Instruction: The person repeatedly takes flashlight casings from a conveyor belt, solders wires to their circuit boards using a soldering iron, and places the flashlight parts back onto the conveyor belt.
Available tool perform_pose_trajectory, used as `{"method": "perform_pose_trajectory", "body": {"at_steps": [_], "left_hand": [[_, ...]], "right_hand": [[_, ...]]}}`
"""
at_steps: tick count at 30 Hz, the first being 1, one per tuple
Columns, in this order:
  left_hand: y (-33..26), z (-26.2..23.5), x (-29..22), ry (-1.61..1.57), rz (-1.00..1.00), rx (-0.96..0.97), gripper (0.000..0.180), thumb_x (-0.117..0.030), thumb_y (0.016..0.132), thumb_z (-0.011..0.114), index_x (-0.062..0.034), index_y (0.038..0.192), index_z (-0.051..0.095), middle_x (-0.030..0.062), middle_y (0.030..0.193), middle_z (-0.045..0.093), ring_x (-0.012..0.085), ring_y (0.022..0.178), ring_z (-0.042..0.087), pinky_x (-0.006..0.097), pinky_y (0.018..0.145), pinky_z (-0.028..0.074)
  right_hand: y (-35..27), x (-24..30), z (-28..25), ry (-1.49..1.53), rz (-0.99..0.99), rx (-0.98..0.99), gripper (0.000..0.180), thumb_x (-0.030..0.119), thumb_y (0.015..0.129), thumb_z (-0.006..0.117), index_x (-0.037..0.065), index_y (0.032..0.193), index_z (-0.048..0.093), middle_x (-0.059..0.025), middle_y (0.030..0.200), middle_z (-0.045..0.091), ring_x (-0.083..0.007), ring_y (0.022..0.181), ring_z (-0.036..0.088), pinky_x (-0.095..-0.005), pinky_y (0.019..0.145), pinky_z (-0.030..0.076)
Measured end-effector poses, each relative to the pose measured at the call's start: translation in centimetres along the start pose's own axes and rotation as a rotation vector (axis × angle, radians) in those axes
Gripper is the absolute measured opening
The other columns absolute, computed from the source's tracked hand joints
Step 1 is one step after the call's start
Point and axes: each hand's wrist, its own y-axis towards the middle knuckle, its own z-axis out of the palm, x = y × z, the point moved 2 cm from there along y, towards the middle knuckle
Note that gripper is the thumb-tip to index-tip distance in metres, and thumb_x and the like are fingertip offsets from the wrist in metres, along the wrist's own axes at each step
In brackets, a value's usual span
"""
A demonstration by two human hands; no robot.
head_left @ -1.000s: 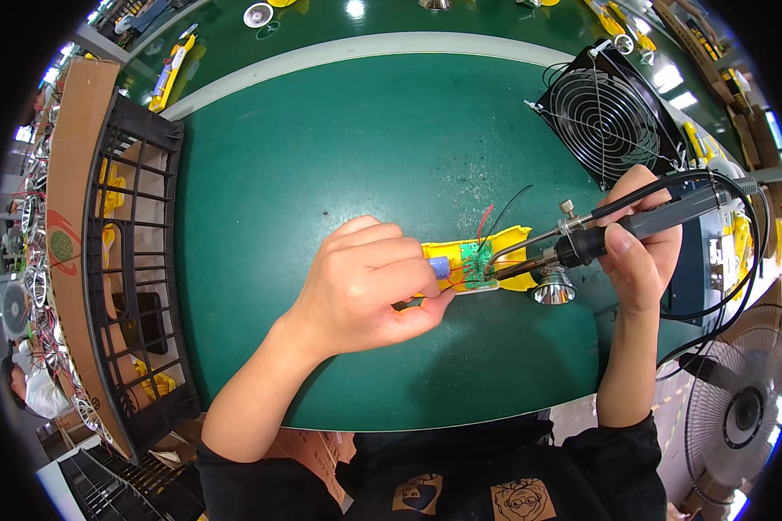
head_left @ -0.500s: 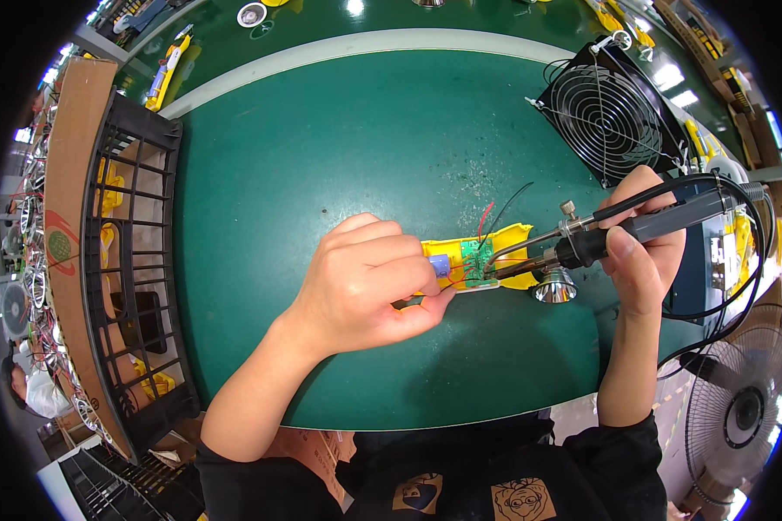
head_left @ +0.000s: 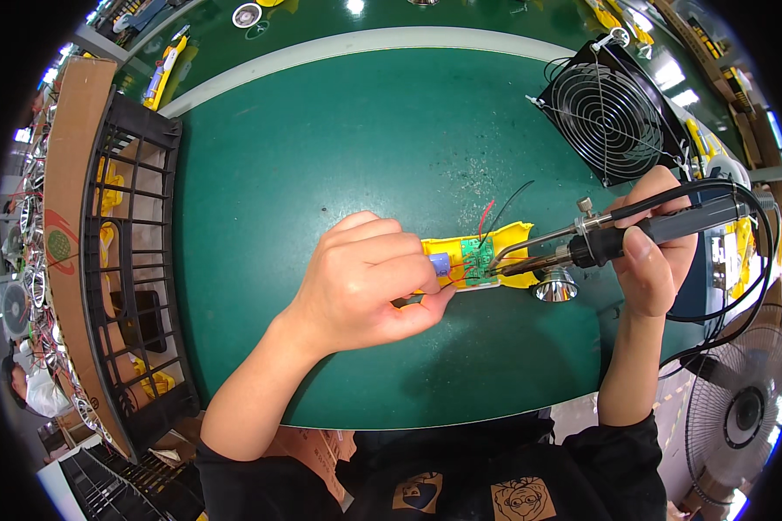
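A yellow plastic housing [head_left: 519, 234] lies on the green bench, carrying a green circuit board [head_left: 476, 252] and a blue cylindrical cell [head_left: 440, 264]. My left hand [head_left: 369, 278] covers the housing's left end, its thumb and forefinger pinched on a thin wire [head_left: 457, 281] that runs to the board. In my right hand [head_left: 656, 256] is a soldering iron [head_left: 621, 240] with a curved metal feed tube [head_left: 530, 240]; its tip is at the board's right lower side. Red and black loose wires [head_left: 506, 205] rise from the board's far edge. A shiny reflector cup [head_left: 555, 285] sits at the housing's right end.
A black fan with a wire guard [head_left: 606, 117] stands at the far right. Along the left edge is a black plastic crate [head_left: 135, 260] beside cardboard. Black cables [head_left: 760, 269] hang past my right hand. A larger fan [head_left: 743, 408] is at lower right.
The soldering iron and my right hand have shifted slightly right, the tip drawing back a little across the board. My left hand and the housing stay nearly still.
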Motion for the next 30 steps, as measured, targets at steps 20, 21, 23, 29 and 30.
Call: {"method": "perform_pose_trajectory", "body": {"at_steps": [20, 21, 23, 29, 30], "left_hand": [[-0.1, 0.0, 0.4, -0.009, -0.001, -0.027, 0.015, -0.005, 0.048, 0.069, -0.0105, 0.059, 0.059, -0.0008, 0.054, 0.048, 0.0139, 0.049, 0.043, 0.026, 0.047, 0.032], [-0.1, 0.0, 0.4, -0.015, 0.003, -0.034, 0.015, -0.005, 0.048, 0.068, -0.0105, 0.059, 0.059, -0.0008, 0.054, 0.048, 0.0139, 0.049, 0.043, 0.026, 0.047, 0.032], [-0.1, 0.1, 0.3, -0.022, 0.013, -0.041, 0.015, -0.004, 0.048, 0.068, -0.0105, 0.059, 0.059, -0.0008, 0.054, 0.048, 0.0139, 0.049, 0.043, 0.026, 0.047, 0.032], [-0.1, 0.2, 0.1, -0.009, 0.011, -0.029, 0.015, -0.005, 0.048, 0.068, -0.0103, 0.058, 0.058, -0.0003, 0.053, 0.048, 0.0139, 0.049, 0.043, 0.026, 0.047, 0.032], [0.0, 0.2, 0.0, -0.017, 0.004, -0.033, 0.015, -0.005, 0.047, 0.068, -0.0102, 0.058, 0.058, -0.0002, 0.053, 0.048, 0.0140, 0.049, 0.044, 0.026, 0.047, 0.032]], "right_hand": [[0.8, 0.3, -0.5, 0.092, 0.006, -0.158, 0.020, 0.015, 0.065, 0.055, -0.001, 0.073, 0.045, -0.0038, 0.067, 0.043, -0.0029, 0.040, 0.031, -0.0155, 0.036, 0.024], [0.9, 0.3, -0.6, 0.094, 0.002, -0.160, 0.020, 0.015, 0.065, 0.055, -0.001, 0.073, 0.045, -0.0038, 0.067, 0.043, -0.0029, 0.040, 0.031, -0.0155, 0.036, 0.024], [1.0, 0.3, -0.9, 0.128, -0.033, -0.195, 0.019, 0.014, 0.069, 0.055, -0.001, 0.076, 0.044, -0.0036, 0.063, 0.044, -0.0030, 0.040, 0.033, -0.0160, 0.036, 0.025], [0.9, -0.1, -0.9, 0.255, -0.090, -0.329, 0.016, 0.012, 0.078, 0.050, -0.001, 0.085, 0.043, -0.0052, 0.061, 0.046, -0.0060, 0.041, 0.038, -0.0169, 0.037, 0.028], [0.9, -0.2, -1.1, 0.235, -0.107, -0.373, 0.016, 0.012, 0.078, 0.050, -0.001, 0.086, 0.044, -0.0053, 0.061, 0.046, -0.0066, 0.041, 0.039, -0.0170, 0.037, 0.028]]}}
